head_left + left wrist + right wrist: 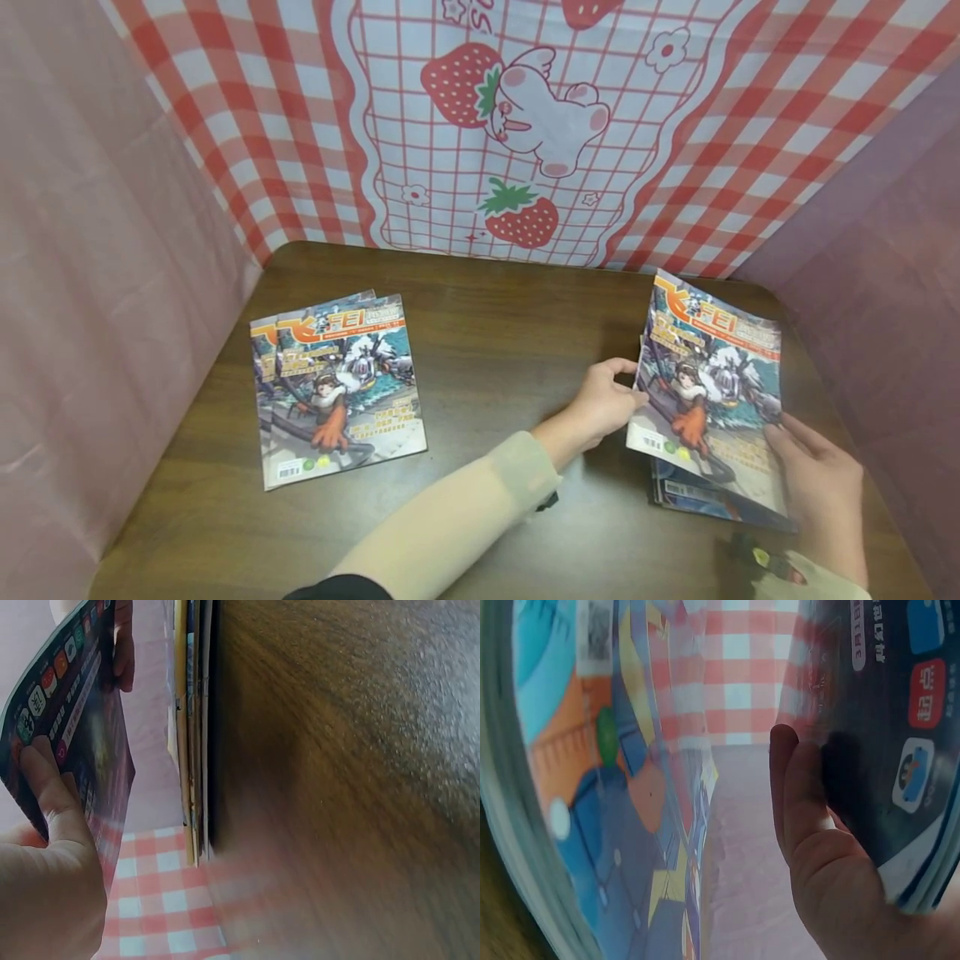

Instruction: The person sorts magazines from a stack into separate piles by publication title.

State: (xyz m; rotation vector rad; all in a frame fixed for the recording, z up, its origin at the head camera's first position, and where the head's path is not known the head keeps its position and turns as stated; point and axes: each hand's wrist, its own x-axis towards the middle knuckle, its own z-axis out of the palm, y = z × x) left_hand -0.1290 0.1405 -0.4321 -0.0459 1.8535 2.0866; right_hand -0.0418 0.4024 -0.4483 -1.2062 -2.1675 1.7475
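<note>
Both hands hold a magazine (708,383) with an orange title and a snowy cartoon cover, raised over a stack of magazines (693,493) at the right of the table. My left hand (611,404) pinches its left edge, fingers against the dark back cover in the left wrist view. On the opposite edge my right hand (821,467) grips it, with fingers (810,802) along the back cover in the right wrist view. The stack lies flat beneath, mostly hidden in the head view; its blue and orange top cover (592,787) shows in the right wrist view.
Two overlapping magazines (341,392) with the same cover lie at the left of the brown wooden table (495,333). A red checked cloth (300,100) with strawberries hangs behind the table, and pinkish cloths (112,208) hang at both sides.
</note>
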